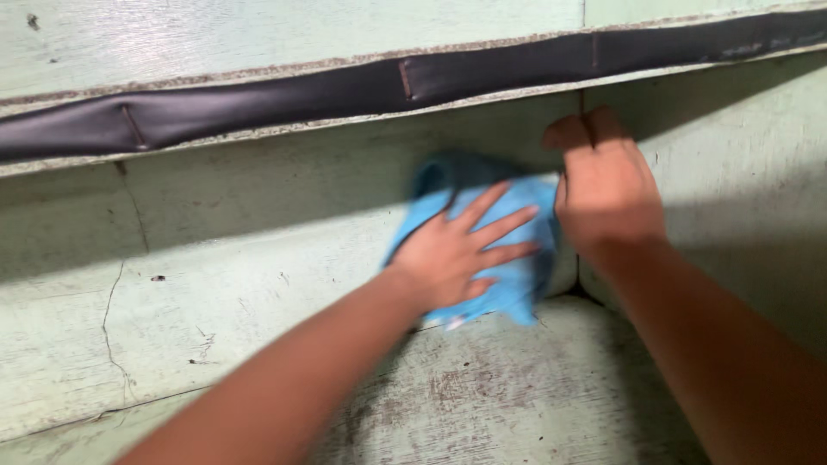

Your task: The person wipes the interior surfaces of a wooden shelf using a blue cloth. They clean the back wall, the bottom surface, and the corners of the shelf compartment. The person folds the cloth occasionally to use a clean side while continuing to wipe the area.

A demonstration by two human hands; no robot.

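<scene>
Left hand (452,254) fingers (500,226) spread flat on blue cloth (517,284).

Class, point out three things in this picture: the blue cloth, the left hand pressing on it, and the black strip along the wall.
blue cloth (517,284): head view, lower right part of the fabric.
left hand (452,258): head view, back of the hand.
black strip (345,90): head view, middle stretch of the strip.

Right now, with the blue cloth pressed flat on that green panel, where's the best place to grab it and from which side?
Judging by this view, the lower edge of the blue cloth is best, approached from below. There it bunches and hangs loose past the left hand, whose spread fingers pin the middle flat against the green panel. The right hand blocks the right side, and the top sits in shadow under the black strip.
</scene>
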